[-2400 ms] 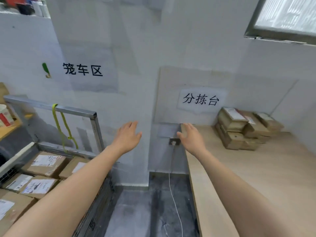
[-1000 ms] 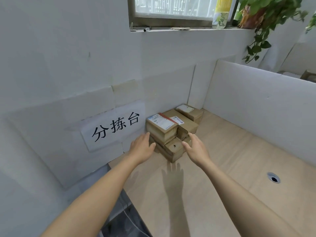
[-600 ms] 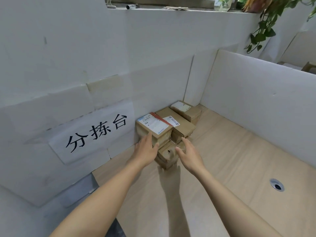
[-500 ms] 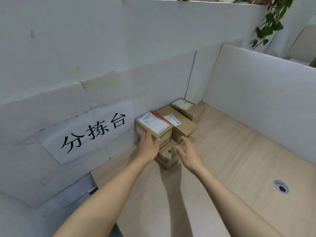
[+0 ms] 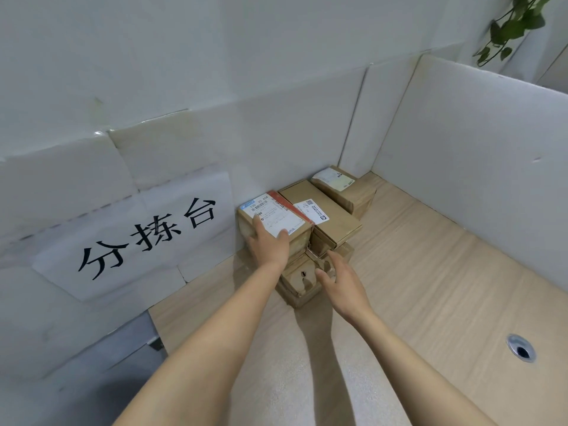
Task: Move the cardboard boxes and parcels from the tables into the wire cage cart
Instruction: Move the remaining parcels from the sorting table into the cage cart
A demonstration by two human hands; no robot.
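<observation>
Nearest: two bare forearms stretched out over the table (image 5: pixel 430 272), a pale wood top. A metal-rimmed cable hole (image 5: pixel 521 352) sits off right, well apart from the work.

Right hand (image 5: pixel 341 282): fingers straight and spread, clamped on nothing, tips just beside the upper corner of the lower box (image 5: pixel 299 282). Cannot tell whether they touch. That box looks crumpled, with a small tear in its near face.

Left hand (image 5: pixel 270 244): palm against the near face of the labelled box (image 5: pixel 273 218), fingers apart and laid flat over its top edge onto the label. A press, not a grip.

The labelled box rides on top of the stack by the wall, touching the middle box (image 5: pixel 325 210). The far box (image 5: pixel 344 187) sits in the corner behind. All are on the table; the wire cage cart is out of view.

Risks, as I judge them:
- With only one flat hand on it, the labelled box could skid or tip off the dented box below.
- The label looks smooth, so the fingers may slip on it.
- Dragging it may pull the touching middle box askew.
- The lower box looks soft and could buckle if squeezed at the torn face.
- The cart is unseen, so a loaded turn is needed, and a loose hold could drop there.

Beyond: a paper sign (image 5: pixel 147 238) on the left wall, a white partition (image 5: pixel 476 155) on the right, and a plant (image 5: pixel 510 26) high in the corner.
</observation>
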